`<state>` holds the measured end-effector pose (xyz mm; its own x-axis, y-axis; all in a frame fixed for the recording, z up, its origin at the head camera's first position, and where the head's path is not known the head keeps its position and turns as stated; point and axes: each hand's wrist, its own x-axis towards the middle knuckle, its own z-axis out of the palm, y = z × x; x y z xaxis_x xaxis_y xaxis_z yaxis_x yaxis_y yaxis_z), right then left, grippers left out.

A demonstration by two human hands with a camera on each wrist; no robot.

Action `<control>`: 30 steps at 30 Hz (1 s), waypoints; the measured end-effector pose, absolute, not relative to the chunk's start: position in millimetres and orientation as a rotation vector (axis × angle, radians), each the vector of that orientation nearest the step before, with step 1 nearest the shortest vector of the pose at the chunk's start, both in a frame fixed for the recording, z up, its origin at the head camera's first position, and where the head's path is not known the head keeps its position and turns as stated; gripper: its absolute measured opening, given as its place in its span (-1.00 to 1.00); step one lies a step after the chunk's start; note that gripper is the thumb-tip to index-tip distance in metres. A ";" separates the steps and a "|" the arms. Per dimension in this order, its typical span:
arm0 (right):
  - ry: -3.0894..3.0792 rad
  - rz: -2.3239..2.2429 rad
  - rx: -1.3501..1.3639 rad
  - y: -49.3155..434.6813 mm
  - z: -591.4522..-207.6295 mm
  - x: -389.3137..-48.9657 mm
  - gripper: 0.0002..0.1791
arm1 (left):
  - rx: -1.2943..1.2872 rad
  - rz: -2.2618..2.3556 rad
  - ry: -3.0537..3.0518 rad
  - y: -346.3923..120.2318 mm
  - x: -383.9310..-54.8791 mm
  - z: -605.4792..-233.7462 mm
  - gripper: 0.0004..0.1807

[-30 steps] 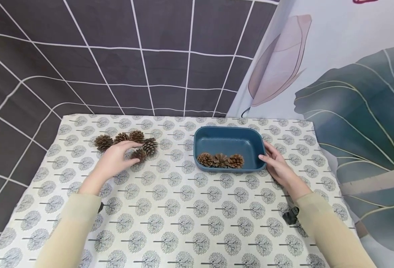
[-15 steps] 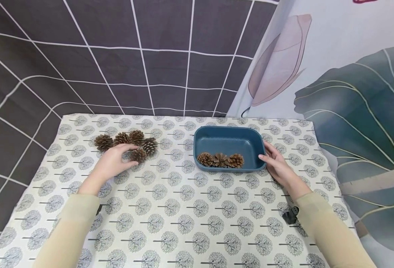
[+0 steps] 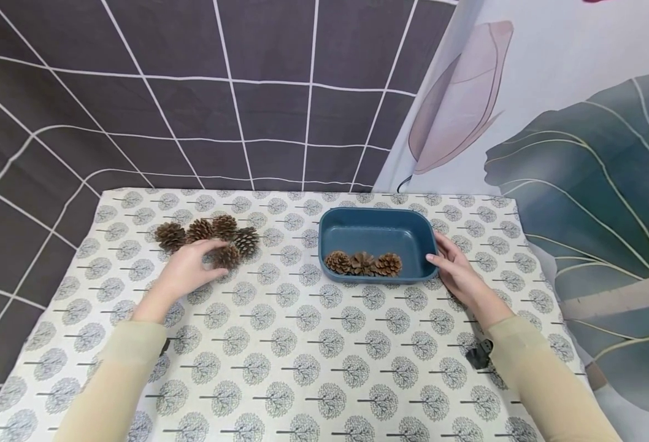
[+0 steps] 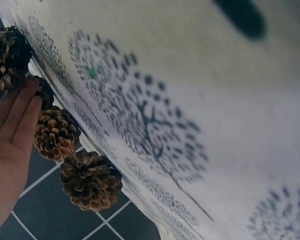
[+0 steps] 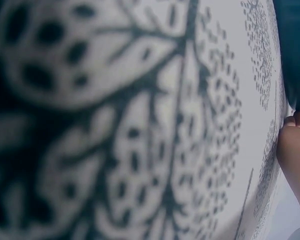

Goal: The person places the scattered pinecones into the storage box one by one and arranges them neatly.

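In the head view my left hand (image 3: pixel 189 267) holds a brown pine cone (image 3: pixel 227 256) between thumb and fingers, low over the cloth at the left. Several other pine cones (image 3: pixel 200 229) lie close around the fingertips. The left wrist view shows the hand (image 4: pixel 10 135) along the left edge, its fingers against a dark pine cone (image 4: pixel 12 55). At the right, my right hand (image 3: pixel 457 270) grips the right end of a blue rectangular tub (image 3: pixel 376 280), thumb at the rim and fingers along the outer wall. Three pine cones (image 3: pixel 362 264) sit in a row along the tub's near side.
A white tablecloth (image 3: pixel 302 344) with tree prints covers the table. Behind it hangs a dark grid-patterned cloth (image 3: pixel 192 110), and at the right a leaf-patterned curtain (image 3: pixel 595 172). Cloth lies between the loose cones and the tub.
The left hand has eased slightly left and down, its fingers closing around the near pine cone, which shifts slightly left. The right hand and the tub hold still.
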<state>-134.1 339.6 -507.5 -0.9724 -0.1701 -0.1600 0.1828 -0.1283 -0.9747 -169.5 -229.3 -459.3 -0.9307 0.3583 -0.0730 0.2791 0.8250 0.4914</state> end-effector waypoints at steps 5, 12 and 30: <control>1.903 -2.198 0.004 340.3 -508.8 -133.9 -0.20 | 0.489 0.728 2.857 -228.5 -168.5 -456.9 -0.29; 1.905 -2.193 -0.011 341.6 -510.1 -133.6 -0.20 | 0.481 0.838 2.870 -230.7 -163.4 -443.3 -0.30; 1.858 -2.217 -0.013 343.4 -508.4 -133.4 -0.21 | 0.716 0.906 2.875 -164.6 -188.6 -417.3 -0.34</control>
<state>-133.4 343.4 -508.4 -0.9691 -0.1949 -0.1514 0.1832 -0.1568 -0.9705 -188.6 -164.6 -417.3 -0.8924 0.4413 0.0943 0.4157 0.7224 0.5526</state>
